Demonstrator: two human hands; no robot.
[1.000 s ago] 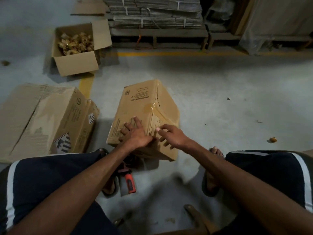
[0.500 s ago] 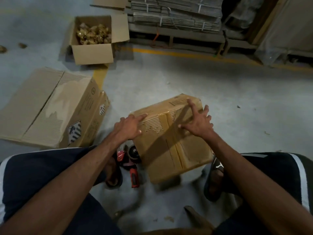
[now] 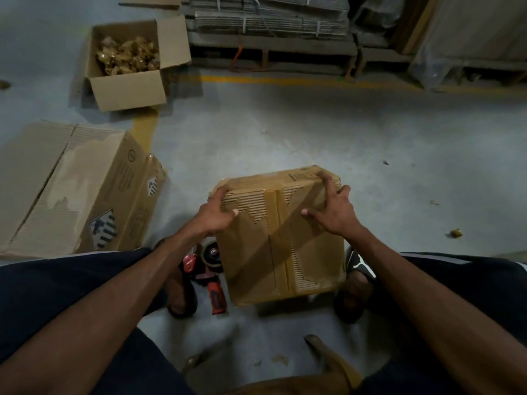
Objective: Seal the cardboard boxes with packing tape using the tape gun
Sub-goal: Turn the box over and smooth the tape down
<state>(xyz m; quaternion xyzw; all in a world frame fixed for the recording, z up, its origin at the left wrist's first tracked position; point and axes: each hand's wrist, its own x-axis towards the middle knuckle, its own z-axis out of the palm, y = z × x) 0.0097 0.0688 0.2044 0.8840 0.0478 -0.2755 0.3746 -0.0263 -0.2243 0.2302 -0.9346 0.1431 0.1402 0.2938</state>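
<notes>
Grey concrete floor (image 3: 370, 143) (yellow line (image 3: 285, 80)), stacked flat cardboard (image 3: 271, 15)

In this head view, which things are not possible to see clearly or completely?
- Tape gun, head view: its right part is hidden behind the box, so the tape left on the roll cannot be told.
- Box printing: too small and dim to read.
- Left hand and right hand: the palms cover part of the box top.
- Large flattened carton: cut off by the left edge.
</notes>
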